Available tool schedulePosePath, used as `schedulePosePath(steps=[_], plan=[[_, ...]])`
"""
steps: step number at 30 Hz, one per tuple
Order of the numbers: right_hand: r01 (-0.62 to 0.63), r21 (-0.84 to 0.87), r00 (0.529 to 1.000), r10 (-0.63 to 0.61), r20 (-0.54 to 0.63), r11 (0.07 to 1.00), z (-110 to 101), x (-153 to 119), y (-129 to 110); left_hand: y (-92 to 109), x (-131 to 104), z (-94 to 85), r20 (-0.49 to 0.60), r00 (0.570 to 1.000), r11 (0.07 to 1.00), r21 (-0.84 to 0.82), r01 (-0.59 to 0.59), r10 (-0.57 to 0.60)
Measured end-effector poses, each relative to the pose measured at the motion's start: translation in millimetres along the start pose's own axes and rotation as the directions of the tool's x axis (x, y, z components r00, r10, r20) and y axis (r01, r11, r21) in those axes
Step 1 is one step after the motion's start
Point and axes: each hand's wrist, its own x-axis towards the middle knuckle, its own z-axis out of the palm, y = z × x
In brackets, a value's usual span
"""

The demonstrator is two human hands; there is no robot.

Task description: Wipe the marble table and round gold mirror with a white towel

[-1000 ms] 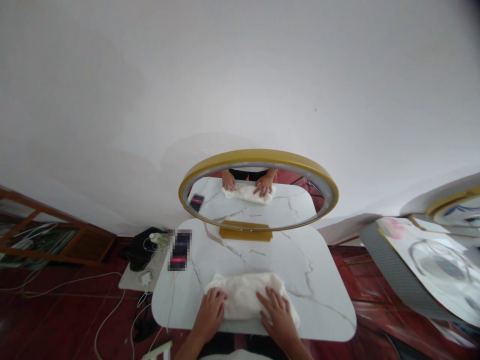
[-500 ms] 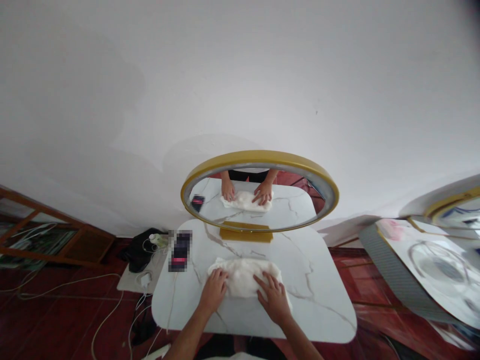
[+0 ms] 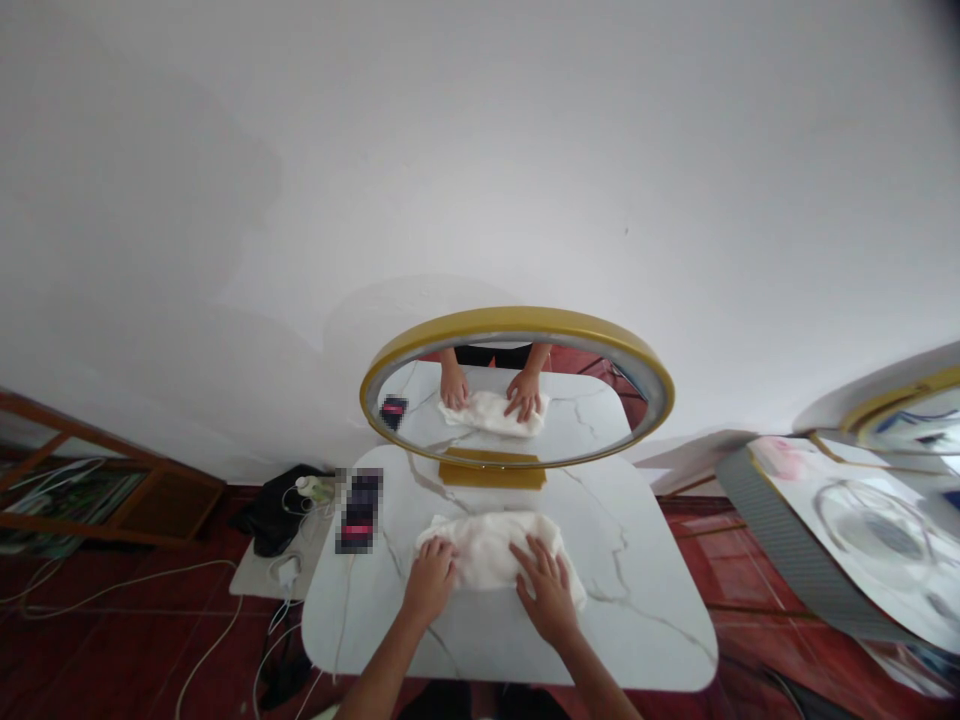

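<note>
A white, soft-looking folded cloth lies on the marble-patterned table in front of me. My left hand rests on its left end, fingers fairly close together and laid over the fabric. On the right end, my right hand presses down with fingers spread. Neither hand lifts the cloth. Both hands and the cloth are also reflected in the round gold-framed mirror standing just beyond. Whatever is under or inside the folds is hidden.
A phone, blurred out, lies at the table's left edge with a cable hanging down. To the left are a black bag, a white charger and loose cords over the red floor. Another table with a mirror stands right. A white wall rises behind.
The cloth looks flatter and smoother on top, with its right end spread out a little. Both hands stay in nearly the same places. The view has shifted slightly.
</note>
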Motion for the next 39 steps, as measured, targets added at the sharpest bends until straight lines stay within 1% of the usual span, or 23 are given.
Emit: schedulePosePath(steps=[2, 4, 6, 8, 10, 13, 15, 18, 20, 25, 29, 31, 34, 36, 39], plan=[[0.023, 0.007, 1.000, -0.023, 0.019, 1.000, 8, -25, 3, -1, -14, 3.0, 0.018, 1.000, 1.000, -0.009, 0.006, -0.006], [0.000, 0.025, 0.993, -0.002, 0.120, 1.000, 16, -48, 8, -2, -27, 7.4, 0.044, 0.999, 1.000, -0.021, 0.013, -0.012], [-0.006, 0.060, 0.975, -0.007, 0.222, 0.998, 21, -66, 13, -4, -38, 12.5, 0.094, 0.995, 0.999, -0.030, 0.035, -0.032], [0.000, 0.092, 0.960, -0.026, 0.279, 0.996, 22, -76, 17, -5, -45, 17.4, 0.148, 0.987, 0.997, -0.033, 0.071, -0.065], [0.004, 0.105, 0.953, -0.036, 0.300, 0.994, 22, -79, 19, -6, -48, 21.1, 0.170, 0.982, 0.995, -0.033, 0.092, -0.085], [0.017, 0.098, 0.955, -0.045, 0.293, 0.995, 20, -72, 16, -5, -46, 23.4, 0.133, 0.989, 0.997, -0.029, 0.073, -0.069], [0.027, 0.076, 0.965, -0.046, 0.258, 0.997, 20, -62, 13, -3, -41, 22.7, 0.086, 0.996, 0.999, -0.019, 0.042, -0.040], [0.008, 0.023, 0.982, -0.012, 0.187, 1.000, 18, -43, 7, 1, -28, 17.9, 0.014, 1.000, 1.000, -0.006, 0.013, -0.013], [-0.003, -0.002, 0.989, 0.003, 0.148, 1.000, 14, -28, 5, 3, -16, 13.1, -0.016, 1.000, 1.000, 0.001, 0.013, -0.013], [-0.006, -0.035, 0.999, 0.007, 0.040, 0.999, -1, 16, 2, 1, 15, 4.2, -0.042, 0.999, 1.000, 0.020, -0.012, 0.013], [-0.041, -0.074, 0.999, 0.042, 0.005, 0.996, -7, 39, -2, -4, 25, 6.5, -0.025, 0.997, 0.994, 0.086, -0.067, 0.069], [-0.043, -0.084, 0.999, 0.044, 0.000, 0.995, -6, 41, -3, -4, 24, 7.7, -0.016, 0.998, 0.993, 0.101, -0.061, 0.063], [-0.034, -0.067, 0.999, 0.034, 0.006, 0.997, -6, 36, -3, 2, 20, 4.4, -0.010, 1.000, 0.995, 0.101, -0.006, 0.007], [-0.031, -0.030, 0.999, 0.032, 0.036, 0.999, -12, 30, -2, 8, 17, -0.6, 0.007, 0.999, 0.995, 0.097, 0.039, -0.040], [-0.036, 0.035, 0.994, 0.032, 0.105, 0.999, -27, 19, -4, 14, 11, -6.0, 0.056, 0.995, 0.992, 0.097, 0.077, -0.082]])
